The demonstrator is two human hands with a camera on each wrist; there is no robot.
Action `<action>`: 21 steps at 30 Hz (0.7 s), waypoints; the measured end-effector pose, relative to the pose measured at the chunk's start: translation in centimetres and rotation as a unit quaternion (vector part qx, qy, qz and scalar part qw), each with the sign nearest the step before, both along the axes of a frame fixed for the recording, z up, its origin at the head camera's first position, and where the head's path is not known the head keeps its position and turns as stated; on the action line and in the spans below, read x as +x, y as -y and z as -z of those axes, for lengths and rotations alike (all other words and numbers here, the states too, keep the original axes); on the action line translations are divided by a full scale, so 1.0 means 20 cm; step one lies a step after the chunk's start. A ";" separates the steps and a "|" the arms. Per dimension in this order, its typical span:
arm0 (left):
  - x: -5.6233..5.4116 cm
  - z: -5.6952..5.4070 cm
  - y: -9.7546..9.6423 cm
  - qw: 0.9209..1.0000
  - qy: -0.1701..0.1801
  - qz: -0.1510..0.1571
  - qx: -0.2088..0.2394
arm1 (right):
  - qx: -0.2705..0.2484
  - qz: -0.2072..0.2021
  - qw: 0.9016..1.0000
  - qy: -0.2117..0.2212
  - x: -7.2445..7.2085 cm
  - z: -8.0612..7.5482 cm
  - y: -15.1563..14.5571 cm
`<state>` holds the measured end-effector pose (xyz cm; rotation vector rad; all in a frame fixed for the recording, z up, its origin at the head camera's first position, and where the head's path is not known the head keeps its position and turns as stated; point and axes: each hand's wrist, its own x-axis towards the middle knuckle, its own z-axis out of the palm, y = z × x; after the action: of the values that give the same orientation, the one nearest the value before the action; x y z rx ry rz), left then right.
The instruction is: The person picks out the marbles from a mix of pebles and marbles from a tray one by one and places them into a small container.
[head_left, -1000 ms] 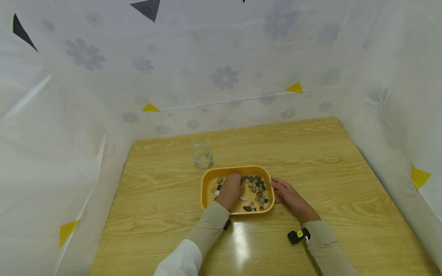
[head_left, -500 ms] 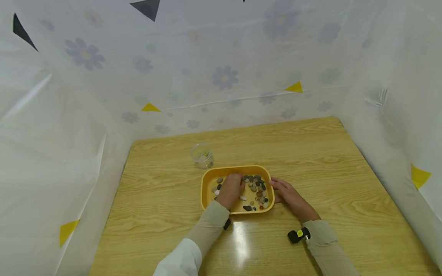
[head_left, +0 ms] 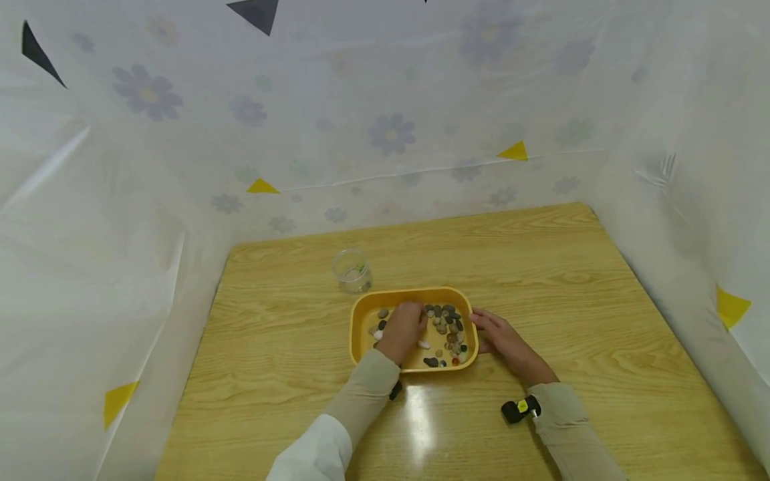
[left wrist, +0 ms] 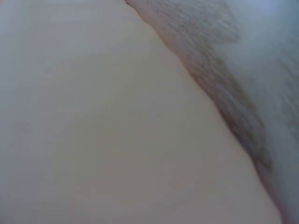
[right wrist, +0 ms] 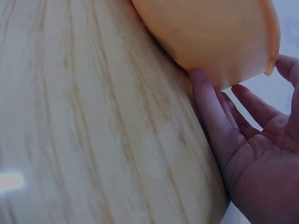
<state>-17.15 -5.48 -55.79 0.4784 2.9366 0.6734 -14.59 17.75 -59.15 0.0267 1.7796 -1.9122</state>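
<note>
Our left hand (head_left: 402,332) was among stones (head_left: 441,321) in the tray (head_left: 413,363), its grip too hidden to tell; our right hand (head_left: 510,344) rested, fingers outstretched, against its end. We judged this sorting, a pinch needed next.

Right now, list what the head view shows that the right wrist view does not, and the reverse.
Only the head view: the left hand inside the yellow round-cornered tray, smooth mixed-colour stones lying in it, and the clear round container standing beyond it. What the left fingertips are doing is hidden.

Only the right wrist view: the palm side of the right hand, seen close up from low down.

Both: the tray, the right hand touching one end of it, and the wood-grain tabletop.
</note>
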 end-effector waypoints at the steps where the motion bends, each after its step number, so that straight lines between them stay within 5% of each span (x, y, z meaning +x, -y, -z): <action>1: 0.00 0.00 0.00 1.000 0.001 0.000 0.000 | 0.003 0.000 1.000 -0.001 0.00 0.00 0.00; 21: 0.01 -0.01 0.00 1.000 0.016 0.000 0.014 | 0.012 0.001 1.000 0.004 0.01 -0.01 0.00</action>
<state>-17.03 -5.40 -55.61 0.4671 2.9009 0.7151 -14.43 17.67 -58.91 0.0445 1.7975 -1.8885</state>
